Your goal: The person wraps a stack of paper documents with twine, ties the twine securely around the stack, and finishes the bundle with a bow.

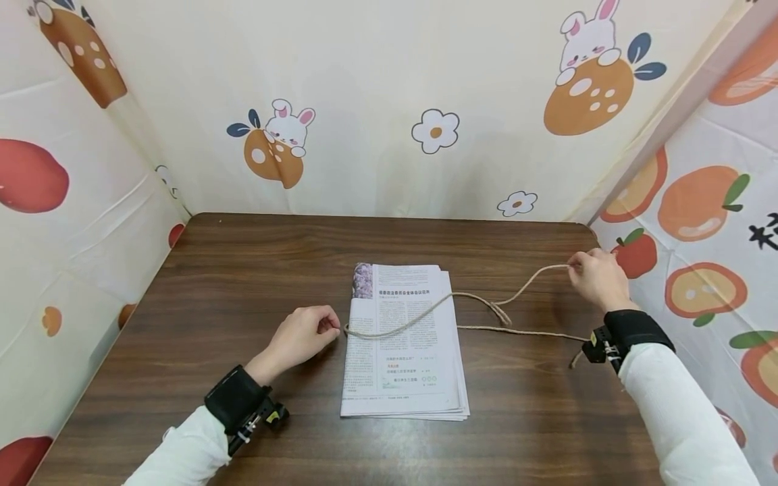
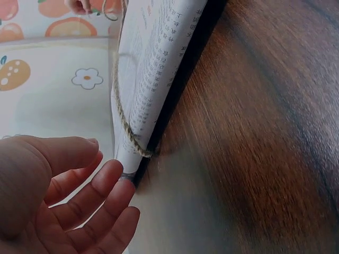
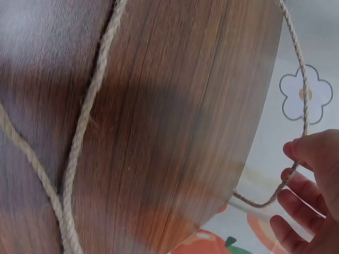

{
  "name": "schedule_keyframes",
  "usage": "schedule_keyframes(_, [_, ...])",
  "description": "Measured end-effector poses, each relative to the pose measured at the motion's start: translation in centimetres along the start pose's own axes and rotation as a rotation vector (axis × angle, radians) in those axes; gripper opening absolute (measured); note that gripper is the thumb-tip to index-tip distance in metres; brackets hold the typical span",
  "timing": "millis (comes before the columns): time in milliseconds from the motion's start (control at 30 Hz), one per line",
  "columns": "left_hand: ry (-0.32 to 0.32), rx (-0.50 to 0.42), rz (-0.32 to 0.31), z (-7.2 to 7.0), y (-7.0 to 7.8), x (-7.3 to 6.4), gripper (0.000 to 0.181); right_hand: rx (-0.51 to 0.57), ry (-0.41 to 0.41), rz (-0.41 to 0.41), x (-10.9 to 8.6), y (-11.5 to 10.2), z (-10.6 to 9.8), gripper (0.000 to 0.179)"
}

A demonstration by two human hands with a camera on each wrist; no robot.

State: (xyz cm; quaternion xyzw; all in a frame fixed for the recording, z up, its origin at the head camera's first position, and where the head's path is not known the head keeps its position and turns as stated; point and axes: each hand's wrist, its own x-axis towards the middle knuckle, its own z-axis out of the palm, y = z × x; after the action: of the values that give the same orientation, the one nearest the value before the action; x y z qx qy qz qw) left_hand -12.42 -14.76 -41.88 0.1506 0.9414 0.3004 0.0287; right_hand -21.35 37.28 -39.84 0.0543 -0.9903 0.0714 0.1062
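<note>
A folded newspaper [image 1: 419, 398], several sheets thick, lies on the table with a thin beige rope [image 1: 452, 295] across its top. In the left wrist view the rope [image 2: 121, 114] bends around the paper's left edge. Just beside that edge is my left hand [image 1: 304, 334], its fingers loosely bent and holding nothing. Over the table's right side, my right hand [image 1: 598, 278] pinches the rope between thumb and fingers. From there the strand runs back left to a bend right of the paper. A lower strand comes out from the paper's right edge and passes toward my right wrist.
The brown wooden table [image 1: 255, 270] has a patterned cloth wall [image 1: 365, 81] behind it and similar cloth on both sides. A black wrist strap with a small camera [image 1: 598, 345] sits on each arm; near the right one a loose rope end [image 1: 573, 362] shows.
</note>
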Motion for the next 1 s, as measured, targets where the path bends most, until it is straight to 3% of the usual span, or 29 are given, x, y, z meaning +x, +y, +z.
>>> schedule_keyframes(133, [0.002,-0.004,-0.002,0.2,0.1,0.0,0.009,0.004,-0.022,-0.034,0.1,-0.8,0.3,0.018])
schedule_keyframes(233, [0.002,-0.010,-0.006,0.1,0.2,0.0,0.009,0.030,-0.033,-0.108,0.0,-1.7,0.5,0.018])
schedule_keyframes(533, [-0.014,-0.024,-0.017,0.3,0.2,-0.2,0.008,0.076,0.026,-0.532,-1.9,-5.5,2.7,0.018])
schedule_keyframes(600, [-0.013,-0.025,-0.017,0.3,0.2,-0.1,0.009,0.066,0.018,-0.588,-2.4,-6.2,3.3,0.019])
schedule_keyframes(800, [-0.011,-0.027,-0.006,0.6,0.2,0.1,0.008,0.020,-0.060,-0.589,-3.2,-7.4,4.5,0.021])
schedule_keyframes(1000, [-0.007,-0.028,0.007,0.8,0.3,0.3,0.008,-0.019,-0.054,-0.584,-3.3,-7.1,5.3,0.020])
